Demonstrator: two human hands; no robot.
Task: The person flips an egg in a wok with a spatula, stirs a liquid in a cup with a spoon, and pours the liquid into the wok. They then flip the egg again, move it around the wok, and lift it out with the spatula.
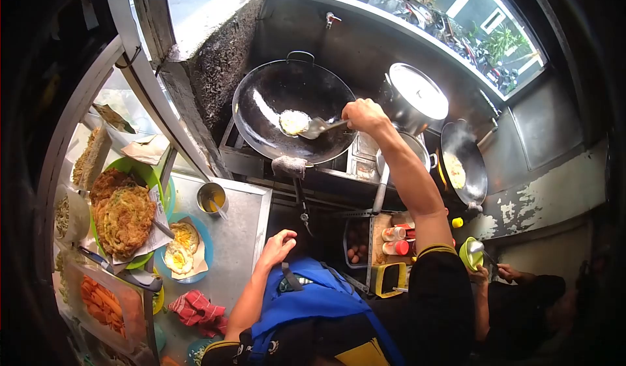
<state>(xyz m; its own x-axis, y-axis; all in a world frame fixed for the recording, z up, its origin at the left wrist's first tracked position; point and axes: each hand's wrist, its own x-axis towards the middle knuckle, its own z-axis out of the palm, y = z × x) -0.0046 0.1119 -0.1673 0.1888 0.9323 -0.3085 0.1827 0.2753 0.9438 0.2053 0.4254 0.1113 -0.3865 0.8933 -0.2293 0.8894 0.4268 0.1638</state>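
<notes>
"What can we make out of the right hand (365, 115)?"
"We see it clamped on a metal spatula (316, 129), whose handle end its grip hides. The blade meets the edge of a fried egg (295, 121) in the large wok (261, 95); we can't tell whether it reaches underneath."
"And the left hand (277, 247)?"
"Its fingers spread loosely beside the blue apron (319, 301)."
"The saucepan (420, 149)?"
"The right forearm partly covers it, and steam blurs the small wok (476, 167)."

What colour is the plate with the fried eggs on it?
Light blue. The plate shows best in the head view, the only one here.
</notes>
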